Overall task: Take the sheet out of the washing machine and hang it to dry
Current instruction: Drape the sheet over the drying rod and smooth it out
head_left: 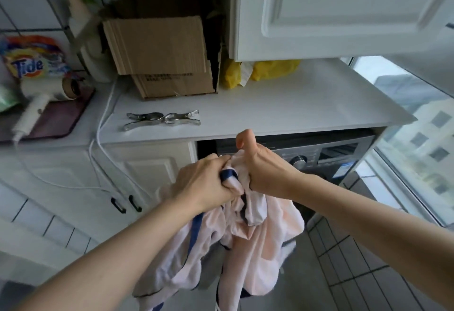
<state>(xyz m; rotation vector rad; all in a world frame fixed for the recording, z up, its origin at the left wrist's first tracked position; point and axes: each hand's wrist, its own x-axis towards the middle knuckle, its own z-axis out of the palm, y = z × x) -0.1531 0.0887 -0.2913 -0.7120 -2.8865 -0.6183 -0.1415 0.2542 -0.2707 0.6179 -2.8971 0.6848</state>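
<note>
Left hand [208, 180] grips a bunched top edge of the sheet [248, 234], fingers curled round pale pink fabric w/ a navy trim strip showing between them. Right hand [262, 165] clutches the same bunch just beside it, thumb sticking up, knuckles nearly touching the left hand. Sheet hangs down from both fists in crumpled folds, in front of the washing machine [326, 155], which sits under the white desk [282, 104]; lower part of the machine is hidden behind the fabric, so can't tell if any of the sheet is inside.

On the desk near its front edge: two metal clips [162, 120] lying end to end. Further back, cardboard boxes [162, 57] stacked, yellow bags [260, 71] beside them under a white wall cabinet [331, 10]. Far left: Tide detergent bag [32, 59], white hair dryer [46, 96] resting on a dark tray [61, 119], its cord trailing down the cupboard front. Window [417, 143] at right.
</note>
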